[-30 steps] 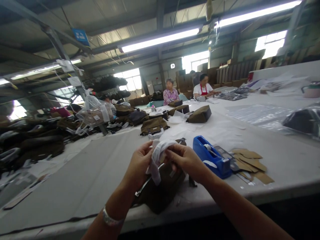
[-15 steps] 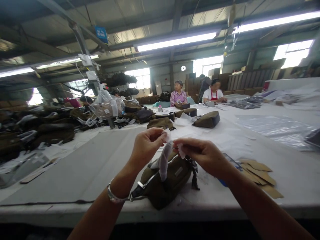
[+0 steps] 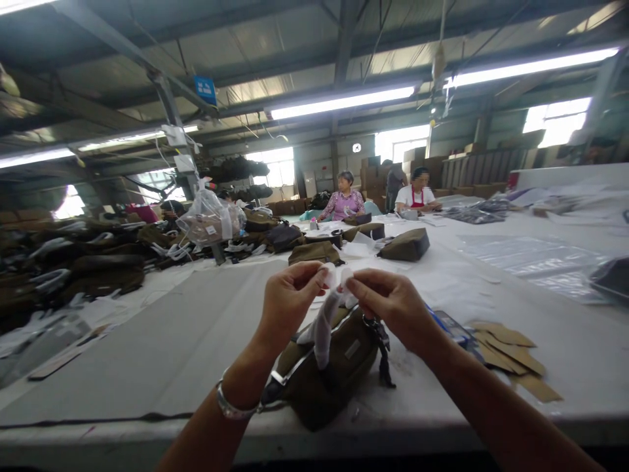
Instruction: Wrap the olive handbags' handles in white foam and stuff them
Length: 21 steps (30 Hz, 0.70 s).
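1. Left hand [image 3: 287,301] and right hand [image 3: 393,303] each pinch thin white wrapping [image 3: 323,334], possibly tissue.
2. Rounded olive-brown fabric zip bag [image 3: 337,377] sits below them, at 6 o'clock.
3. Flat brown cardboard pieces [image 3: 511,357], 4 o'clock.

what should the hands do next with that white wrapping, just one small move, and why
Perhaps draw the pinched white pieces together: the left hand and right hand each hold one, close but apart, above the white wrapping and dark bag.
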Each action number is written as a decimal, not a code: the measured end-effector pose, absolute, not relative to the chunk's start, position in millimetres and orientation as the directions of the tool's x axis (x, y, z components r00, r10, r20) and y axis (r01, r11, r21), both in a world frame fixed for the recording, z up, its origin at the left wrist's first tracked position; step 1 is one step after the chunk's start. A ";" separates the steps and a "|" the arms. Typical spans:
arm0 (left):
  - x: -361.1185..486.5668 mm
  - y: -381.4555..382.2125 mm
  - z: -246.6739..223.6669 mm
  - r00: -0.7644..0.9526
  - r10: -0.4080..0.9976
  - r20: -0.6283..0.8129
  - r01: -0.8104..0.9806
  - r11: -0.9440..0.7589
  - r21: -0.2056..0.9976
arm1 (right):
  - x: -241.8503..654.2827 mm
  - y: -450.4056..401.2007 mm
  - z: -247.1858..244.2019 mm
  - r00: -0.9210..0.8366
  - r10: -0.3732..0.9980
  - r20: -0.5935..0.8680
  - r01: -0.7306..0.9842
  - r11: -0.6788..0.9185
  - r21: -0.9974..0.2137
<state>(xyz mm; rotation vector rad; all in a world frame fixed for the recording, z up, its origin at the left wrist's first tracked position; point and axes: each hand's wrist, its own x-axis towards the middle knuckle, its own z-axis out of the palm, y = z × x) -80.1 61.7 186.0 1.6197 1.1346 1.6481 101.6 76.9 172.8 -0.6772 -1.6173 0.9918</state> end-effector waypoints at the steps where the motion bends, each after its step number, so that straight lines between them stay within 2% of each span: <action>1: -79.4 61.1 185.6 -0.123 0.846 0.518 0.176 -0.495 0.851 | 99.6 78.1 172.2 -0.290 0.848 0.443 -0.090 0.437 -0.895; 4: -76.9 57.3 185.1 -0.135 0.814 0.565 0.252 -0.523 0.814 | 94.5 83.3 168.7 -0.311 0.867 0.390 -0.116 0.372 -0.921; 9: -73.9 45.8 184.1 -0.117 0.732 0.672 0.439 -0.569 0.696 | 90.8 87.3 165.0 -0.312 0.866 0.391 -0.150 0.361 -0.920; 14: -73.4 35.9 179.1 0.015 0.661 0.750 0.524 -0.644 0.557 | 90.2 84.7 165.8 -0.375 0.836 0.400 -0.268 0.316 -0.910; 17: -71.8 33.0 179.2 0.023 0.688 0.725 0.499 -0.637 0.588 | 89.2 83.8 163.6 -0.354 0.831 0.430 -0.312 0.329 -0.892; 19: -71.9 34.4 181.1 -0.021 0.741 0.671 0.424 -0.601 0.677 | 88.0 83.2 160.7 -0.320 0.836 0.446 -0.293 0.361 -0.885; 21: -73.9 38.8 183.7 -0.059 0.810 0.583 0.262 -0.551 0.792 | 86.6 82.6 157.6 -0.282 0.836 0.471 -0.232 0.417 -0.879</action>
